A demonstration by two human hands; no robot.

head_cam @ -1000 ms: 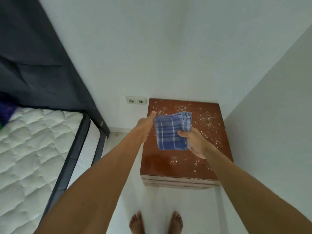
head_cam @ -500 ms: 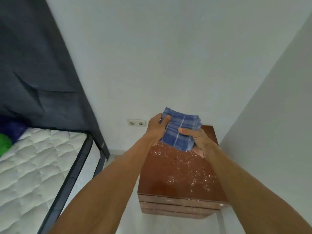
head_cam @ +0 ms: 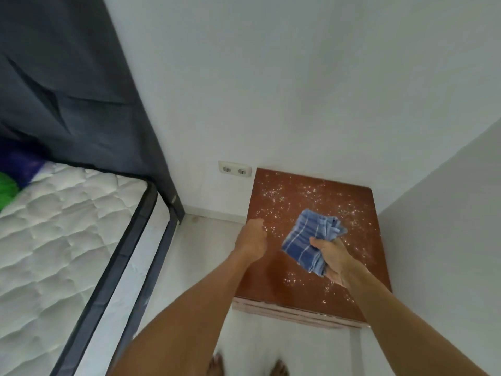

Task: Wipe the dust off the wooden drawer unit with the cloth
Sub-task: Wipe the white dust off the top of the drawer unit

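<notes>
The wooden drawer unit (head_cam: pixel 273 270) stands in the room's corner, its reddish-brown top speckled all over with white dust. A folded blue checked cloth (head_cam: pixel 306 240) hangs over the middle of that top, bunched in my right hand (head_cam: pixel 334 260), which grips its lower right part. My left hand (head_cam: pixel 253 237) hovers at the unit's left edge with its fingers curled loosely and nothing in it, apart from the cloth. Whether the cloth touches the top is unclear.
A white quilted mattress (head_cam: pixel 54 240) on a dark frame lies to the left, under a dark curtain (head_cam: pixel 67 85). A double wall socket (head_cam: pixel 234 170) sits just left of the unit. White walls close in behind and to the right. My bare feet (head_cam: pixel 279 367) stand below.
My left hand has let go of the cloth and dropped to the unit's left edge. My right hand alone now holds the cloth, lower over the dusty top. The camera has tilted down.
</notes>
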